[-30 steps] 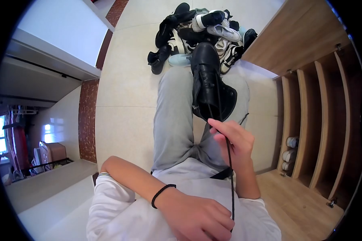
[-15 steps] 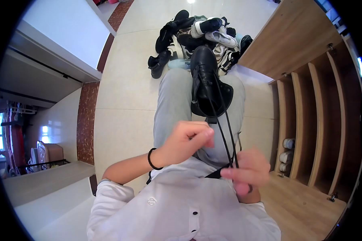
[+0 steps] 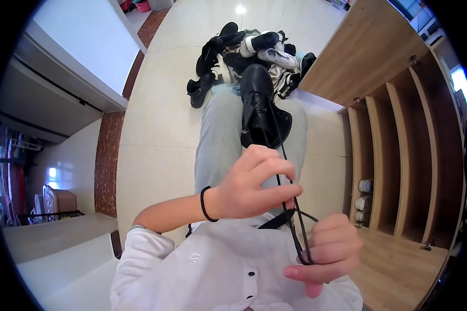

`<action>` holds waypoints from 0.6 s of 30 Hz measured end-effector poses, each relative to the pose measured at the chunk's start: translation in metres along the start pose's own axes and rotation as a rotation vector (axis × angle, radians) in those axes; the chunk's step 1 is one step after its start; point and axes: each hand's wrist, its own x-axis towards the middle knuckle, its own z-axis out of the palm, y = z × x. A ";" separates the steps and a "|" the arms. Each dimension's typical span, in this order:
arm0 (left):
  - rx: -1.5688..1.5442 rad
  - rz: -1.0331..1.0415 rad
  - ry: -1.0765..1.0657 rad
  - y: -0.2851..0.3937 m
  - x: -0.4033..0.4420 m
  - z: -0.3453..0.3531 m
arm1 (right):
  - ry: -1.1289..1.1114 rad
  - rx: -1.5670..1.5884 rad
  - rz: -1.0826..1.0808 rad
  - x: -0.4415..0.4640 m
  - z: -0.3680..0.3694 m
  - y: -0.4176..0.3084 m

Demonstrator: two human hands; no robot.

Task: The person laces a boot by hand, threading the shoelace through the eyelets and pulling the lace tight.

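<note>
A black leather boot (image 3: 256,82) rests across my knees, toe pointing away from me and its opening facing me. Two strands of its long black shoelace (image 3: 297,233) run taut from the boot toward my body. My left hand (image 3: 254,184), with a black band at the wrist, is closed around the strands partway along, thumb and fingers pinching them. Lower and to the right, my right hand (image 3: 329,251) grips the far part of the lace, which loops round its fingers. A loose lace end curves out between the two hands.
A heap of shoes (image 3: 275,54) lies on the tiled floor beyond my knees. On the right stands an open wooden shoe cabinet (image 3: 376,166), with several pale shoes (image 3: 364,201) on a shelf. A white cabinet (image 3: 83,46) is at the left.
My left hand has moved right and closed onto the lace strands. My right hand has drawn slightly lower and to the right, still gripping the lace. The view has shifted a little.
</note>
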 end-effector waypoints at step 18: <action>-0.097 -0.240 0.317 -0.029 -0.026 -0.049 | 0.239 -0.307 -0.029 -0.038 -0.058 -0.031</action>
